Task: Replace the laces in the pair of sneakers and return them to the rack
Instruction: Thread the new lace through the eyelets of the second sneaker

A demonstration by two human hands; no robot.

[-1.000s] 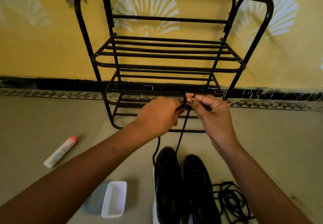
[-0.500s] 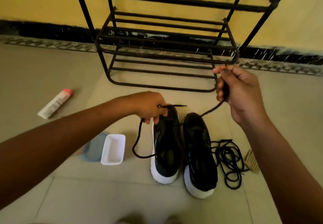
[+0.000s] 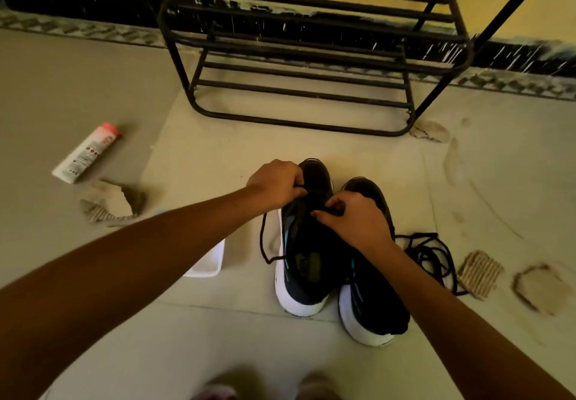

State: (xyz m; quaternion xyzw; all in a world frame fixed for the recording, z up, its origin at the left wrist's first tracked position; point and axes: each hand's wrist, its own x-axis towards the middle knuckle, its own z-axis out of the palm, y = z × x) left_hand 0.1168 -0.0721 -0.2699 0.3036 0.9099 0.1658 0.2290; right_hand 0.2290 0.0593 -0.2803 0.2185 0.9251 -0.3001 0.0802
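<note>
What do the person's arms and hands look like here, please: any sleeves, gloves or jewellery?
Both arms are bare from the edge of the picture to the wrists. No sleeve shows on the left forearm or the right forearm. The left hand and the right hand wear no gloves, and no watch, bracelet or ring is visible on either.

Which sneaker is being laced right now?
The sneaker beside the white tray: left hand and right hand pinch its black lace. The other sneaker lies by the loose lace pile.
</note>
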